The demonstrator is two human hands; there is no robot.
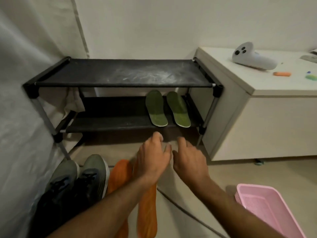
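Note:
Two green insoles [156, 109] [178, 109] lie side by side on the lower shelf of a black shoe rack [123, 73], toward its right end. Two orange insoles [120, 176] [147, 213] lie on the floor in front of the rack. My left hand [152, 158] hovers above the right orange insole, fingers loosely spread and holding nothing. Beside it, my right hand [188, 158] is empty too, fingers relaxed. Both hands are just in front of the lower shelf, below the green insoles, and look slightly blurred.
A pair of grey and dark sneakers [77, 182] stands on the floor at the left, beside the orange insoles. A pink plastic basket [267, 208] sits at the lower right. A white cabinet [257, 117] right of the rack carries a white controller [252, 56]. A cable runs across the floor.

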